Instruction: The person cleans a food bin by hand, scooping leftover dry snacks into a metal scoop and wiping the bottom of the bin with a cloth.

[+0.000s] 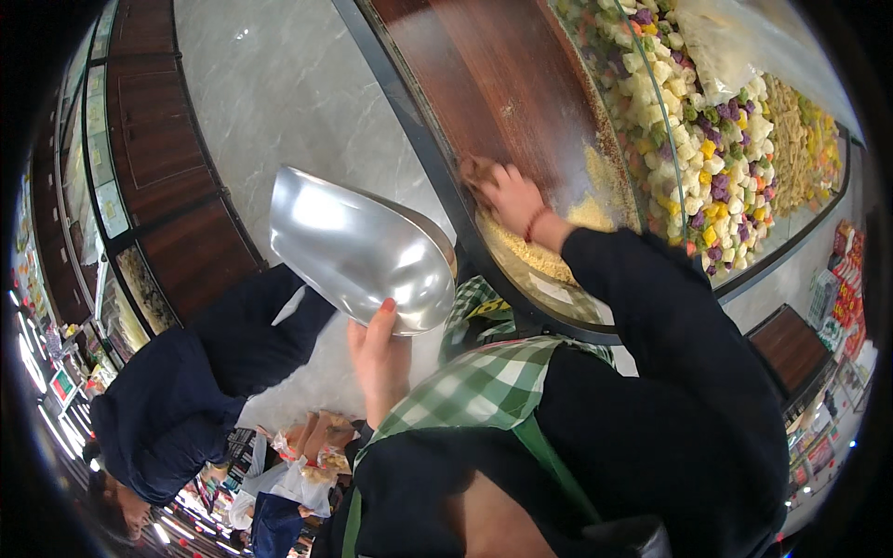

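My left hand [380, 352] grips a large shiny metal scoop [356, 251] by its lower rim, the thumb lying on the metal. My right hand [513, 199], with a thin red band at the wrist, holds a crumpled brown cloth [478, 169] against the dark wood-look surface of a display bin [481, 91]. Beside and below this hand lie fine yellow crumbs [527, 252], heaped towards the bin's rounded near end. More crumbs run along the glass side on the right.
Beyond the glass divider [663, 111] are colourful dried pieces [711, 160] and a clear plastic bag [718, 56]. A black rim [418, 132] edges the bin. A person in dark clothes [167, 411] bends at the left, near brown cabinets [164, 139]. Others stand behind.
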### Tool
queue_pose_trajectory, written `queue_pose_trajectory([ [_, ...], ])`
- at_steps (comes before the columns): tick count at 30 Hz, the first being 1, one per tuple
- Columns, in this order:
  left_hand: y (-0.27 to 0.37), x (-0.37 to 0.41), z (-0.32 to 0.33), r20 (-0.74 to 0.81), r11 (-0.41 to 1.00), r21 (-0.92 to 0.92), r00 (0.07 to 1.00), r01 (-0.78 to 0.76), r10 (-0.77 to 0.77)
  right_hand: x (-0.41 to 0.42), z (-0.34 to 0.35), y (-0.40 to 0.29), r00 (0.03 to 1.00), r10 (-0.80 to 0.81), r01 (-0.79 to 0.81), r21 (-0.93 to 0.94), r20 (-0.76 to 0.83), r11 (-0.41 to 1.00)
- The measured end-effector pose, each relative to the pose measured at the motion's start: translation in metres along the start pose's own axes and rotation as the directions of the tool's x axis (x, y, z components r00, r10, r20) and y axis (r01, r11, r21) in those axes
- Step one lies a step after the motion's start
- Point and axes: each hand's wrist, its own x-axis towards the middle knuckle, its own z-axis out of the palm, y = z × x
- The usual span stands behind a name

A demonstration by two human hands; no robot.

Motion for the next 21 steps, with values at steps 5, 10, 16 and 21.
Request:
queue_pose_trajectory([
  [5, -0.005, -0.009, -0.005, 0.041, 0.995, 0.100, 0.999, 0.000, -0.004, -0.018, -0.040, -0.001, 0.966, 0.091, -0.088, -0.023, 0.243, 0.996],
  [10, -0.008, -0.016, 0.007, 0.076, 0.991, 0.137, 0.997, 0.011, -0.022, -0.021, -0.001, -0.005, 0.994, 0.099, -0.103, 0.124, 0.038, 0.987],
  [16, -0.025, -0.007, 0.017, 0.227, 0.985, 0.131, 0.964, 0.113, -0.141, -0.070, -0.047, 0.016, 0.808, -0.031, -0.004, 0.058, 0.589, 0.998],
  [21, -0.038, -0.007, 0.024, 0.232, 0.960, 0.235, 0.950, 0.154, -0.210, 0.017, -0.115, 0.083, 0.998, -0.052, 0.055, 0.078, -0.041, 0.995],
])
